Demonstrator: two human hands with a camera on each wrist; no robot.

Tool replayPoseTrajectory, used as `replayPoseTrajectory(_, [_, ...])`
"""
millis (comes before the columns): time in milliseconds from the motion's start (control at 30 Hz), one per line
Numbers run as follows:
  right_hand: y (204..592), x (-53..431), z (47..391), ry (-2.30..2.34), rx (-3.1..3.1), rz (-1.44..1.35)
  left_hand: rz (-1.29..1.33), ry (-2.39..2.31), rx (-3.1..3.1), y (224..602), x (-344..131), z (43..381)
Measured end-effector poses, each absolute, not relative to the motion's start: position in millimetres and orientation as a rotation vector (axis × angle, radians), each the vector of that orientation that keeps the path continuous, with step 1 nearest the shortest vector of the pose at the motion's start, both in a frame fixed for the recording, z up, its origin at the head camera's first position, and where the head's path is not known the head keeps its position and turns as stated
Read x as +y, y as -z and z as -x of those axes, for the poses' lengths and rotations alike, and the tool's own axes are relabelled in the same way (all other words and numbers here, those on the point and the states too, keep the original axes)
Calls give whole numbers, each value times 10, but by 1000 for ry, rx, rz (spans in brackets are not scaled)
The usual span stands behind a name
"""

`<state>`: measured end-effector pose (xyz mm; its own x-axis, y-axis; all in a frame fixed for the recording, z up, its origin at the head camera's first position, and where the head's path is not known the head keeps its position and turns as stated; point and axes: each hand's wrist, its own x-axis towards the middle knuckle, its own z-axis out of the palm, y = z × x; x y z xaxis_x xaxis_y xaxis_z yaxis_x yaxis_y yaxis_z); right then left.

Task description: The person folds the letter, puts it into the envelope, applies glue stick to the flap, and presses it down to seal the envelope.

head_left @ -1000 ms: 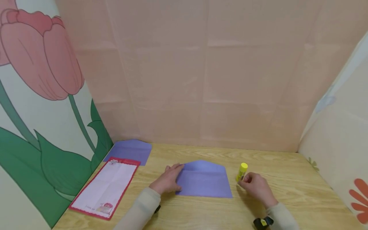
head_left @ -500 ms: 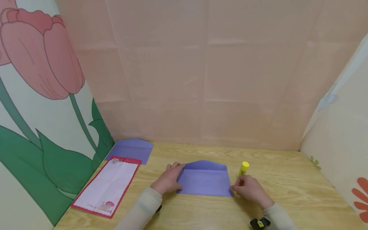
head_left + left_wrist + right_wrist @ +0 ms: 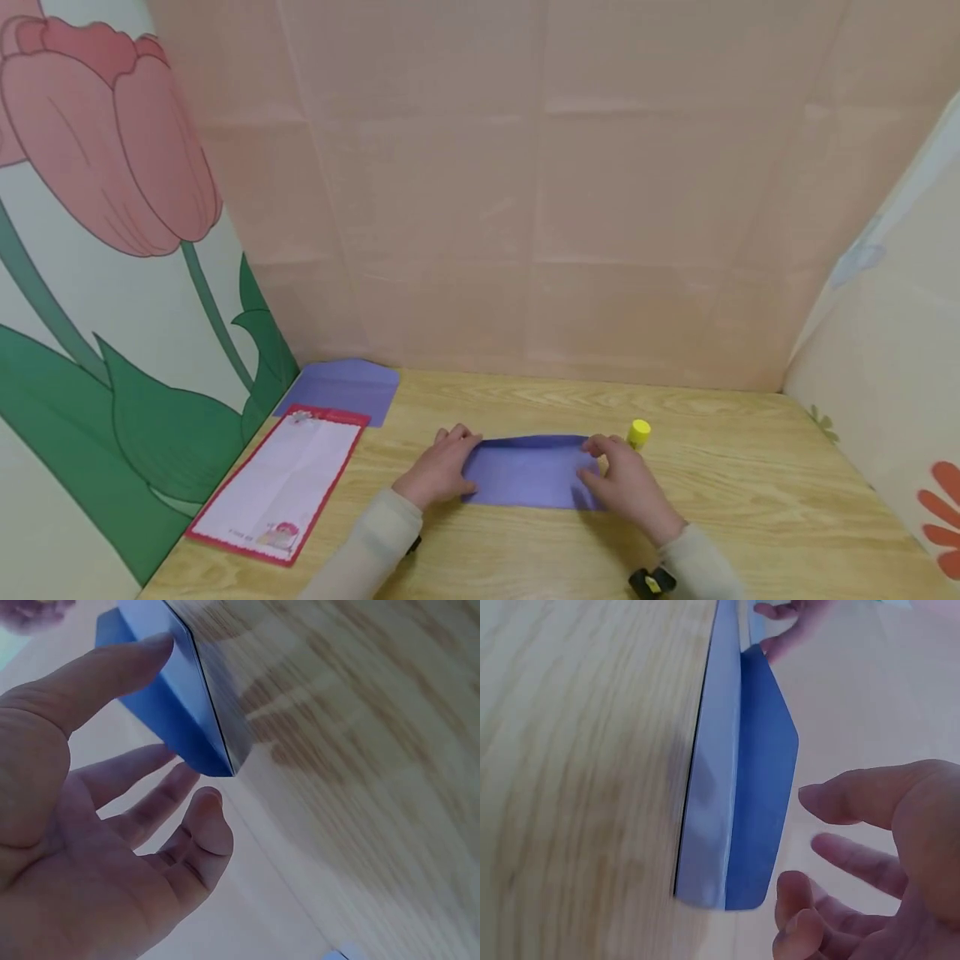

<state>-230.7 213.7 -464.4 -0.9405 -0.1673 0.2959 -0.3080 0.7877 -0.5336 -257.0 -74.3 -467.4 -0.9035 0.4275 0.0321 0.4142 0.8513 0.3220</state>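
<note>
A purple envelope [image 3: 525,479] lies on the wooden table in front of the person, its flap [image 3: 534,441] raised along the far side. At its left end the left hand [image 3: 438,472] rests with fingers spread. In the left wrist view, the thumb [image 3: 154,651] presses on the envelope's face while other fingertips are by the flap. The right hand [image 3: 630,483] is over the envelope's right end. From the right wrist, its loosely bent fingers [image 3: 847,796] appear apart from the blue-looking flap [image 3: 769,780], holding nothing. A yellow-capped glue stick [image 3: 639,432] stands behind the right hand, partly hidden.
Another purple envelope [image 3: 348,385] lies at the back left. A red-bordered white sheet [image 3: 288,483] overlaps its front edge. Walls with a tulip print [image 3: 112,133] and a pink covering [image 3: 525,208] bound the table at the left and back.
The right hand has moved left from beside the glue stick to the envelope's right end. The envelope's flap has risen and tilted towards the person. The left hand has stayed in place.
</note>
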Motion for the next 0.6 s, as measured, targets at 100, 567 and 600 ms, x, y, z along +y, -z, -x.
replayPoseTrajectory(100, [4676, 2039, 2339, -772, -2708, -434, -684, -495, 2969, 4660, -747, 2567])
replayPoseTrajectory(567, [4829, 1692, 2410, -646, -2909, -583, -684, -513, 2893, 4748, -705, 2566])
replayPoseTrajectory(600, [4827, 1670, 2411, -635, -2909, -600, -681, -507, 2894, 4741, -698, 2565])
